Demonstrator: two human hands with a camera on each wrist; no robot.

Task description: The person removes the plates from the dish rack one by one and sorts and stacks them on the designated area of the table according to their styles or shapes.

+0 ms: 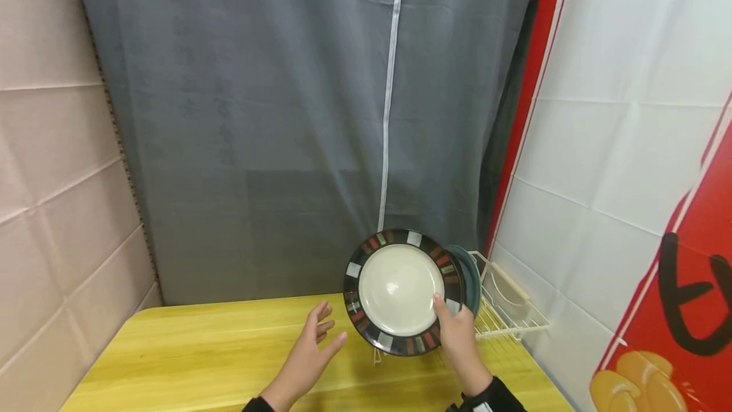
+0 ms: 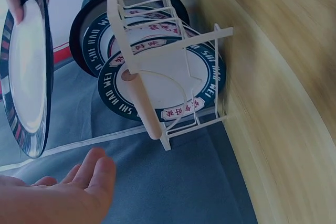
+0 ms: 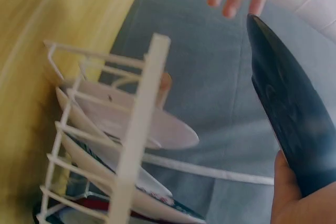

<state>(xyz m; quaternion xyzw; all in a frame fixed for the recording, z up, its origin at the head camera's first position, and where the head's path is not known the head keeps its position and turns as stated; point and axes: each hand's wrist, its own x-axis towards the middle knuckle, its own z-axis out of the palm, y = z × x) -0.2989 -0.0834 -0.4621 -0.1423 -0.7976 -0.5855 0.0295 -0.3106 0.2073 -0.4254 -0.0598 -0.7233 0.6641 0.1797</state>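
My right hand (image 1: 455,332) grips a round plate (image 1: 400,288) by its lower right edge, thumb on the white face. The plate has a dark rim with coloured blocks and is raised, its face towards me. In the right wrist view its dark underside (image 3: 296,108) shows. My left hand (image 1: 309,350) hovers left of the plate, fingers spread and holding nothing. Behind the held plate, a white wire dish rack (image 1: 503,323) stands on the table, partly hidden. The left wrist view shows several plates upright in it, the nearest a white plate (image 2: 163,77) with a dark green lettered rim.
The yellow wood-grain table (image 1: 229,342) extends to the left. A grey curtain (image 1: 286,145) hangs along its back edge. White panelling (image 1: 595,164) rises on the right, close beside the rack. A wooden handle (image 2: 142,105) sits on the rack's end.
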